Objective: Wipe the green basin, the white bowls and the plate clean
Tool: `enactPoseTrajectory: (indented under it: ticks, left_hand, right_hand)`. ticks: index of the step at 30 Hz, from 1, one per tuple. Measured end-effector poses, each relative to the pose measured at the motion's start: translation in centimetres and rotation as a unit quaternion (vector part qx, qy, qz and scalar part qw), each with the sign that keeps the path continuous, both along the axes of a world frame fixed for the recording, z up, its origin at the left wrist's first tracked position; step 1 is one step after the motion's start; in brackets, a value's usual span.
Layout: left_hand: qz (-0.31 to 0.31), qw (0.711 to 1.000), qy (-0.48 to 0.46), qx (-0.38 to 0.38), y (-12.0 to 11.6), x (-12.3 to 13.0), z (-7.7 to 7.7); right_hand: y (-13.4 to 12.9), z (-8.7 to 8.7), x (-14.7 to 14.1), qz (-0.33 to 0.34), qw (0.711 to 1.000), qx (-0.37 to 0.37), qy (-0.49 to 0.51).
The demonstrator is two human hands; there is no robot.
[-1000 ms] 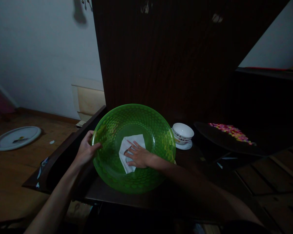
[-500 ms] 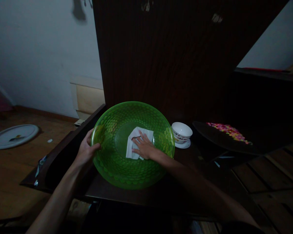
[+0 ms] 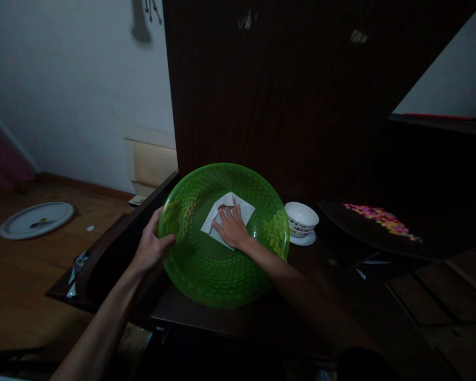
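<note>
A large green plastic basin [image 3: 222,280] with a scaly pattern is tilted toward me over the dark table [image 3: 206,317]. At its left rim, my left hand [image 3: 153,243] grips the edge, thumb on the inner side and the other fingers behind. My right hand [image 3: 233,226] lies with fingers spread on a white cloth [image 3: 244,209], pressing it against the inside bottom of the basin. A dark mark shows on the cloth near the fingertips.
Stacked white bowls [image 3: 302,215] stand on a small white plate [image 3: 303,239] just right of the basin. Further right is a dark surface with a pink and yellow flower pattern [image 3: 384,219]. A white round lid [image 3: 35,219] lies on the wooden floor at left.
My right hand and the cloth have moved up slightly inside the basin, and the cloth has turned. My left hand keeps its hold on the rim. The whole view has shifted a little.
</note>
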State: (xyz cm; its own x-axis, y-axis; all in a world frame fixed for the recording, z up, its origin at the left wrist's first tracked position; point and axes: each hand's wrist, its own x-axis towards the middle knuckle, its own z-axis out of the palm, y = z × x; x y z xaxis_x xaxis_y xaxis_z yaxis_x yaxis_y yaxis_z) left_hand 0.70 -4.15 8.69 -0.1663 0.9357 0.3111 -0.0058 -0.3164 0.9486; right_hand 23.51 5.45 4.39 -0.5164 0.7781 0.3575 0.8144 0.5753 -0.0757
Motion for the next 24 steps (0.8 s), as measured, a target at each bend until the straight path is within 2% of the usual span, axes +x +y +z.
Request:
enactPoseTrajectory:
  ticks: [5, 9, 14, 19, 21, 24]
  left_hand:
    - [-0.006, 1.0, 0.002, 0.015, -0.1, 0.5, 0.1]
    - [-0.003, 1.0, -0.006, 0.029, -0.2, 0.8, -0.1]
    - [0.012, 1.0, -0.009, 0.015, 0.1, 0.9, -0.2]
    - [0.033, 0.999, 0.002, 0.006, 0.5, 1.0, 0.2]
    - [0.038, 0.999, -0.002, 0.001, 0.7, 1.1, 0.4]
    - [0.051, 0.999, -0.013, -0.012, 0.9, 1.0, 0.5]
  right_hand:
    - [0.5, 0.0, -2.5, 0.014, 0.998, 0.056, 0.023]
    - [0.2, -0.5, -3.4, 0.036, 0.995, 0.09, 0.017]
    - [-0.9, -0.9, -3.0, 0.128, 0.985, 0.109, -0.036]
    - [-1.4, -1.1, -1.2, 0.256, 0.957, 0.067, -0.119]
    - [-1.6, -1.2, -0.4, 0.27, 0.952, 0.041, -0.137]
    - [-2.0, -1.2, 0.5, 0.246, 0.958, -0.003, -0.149]
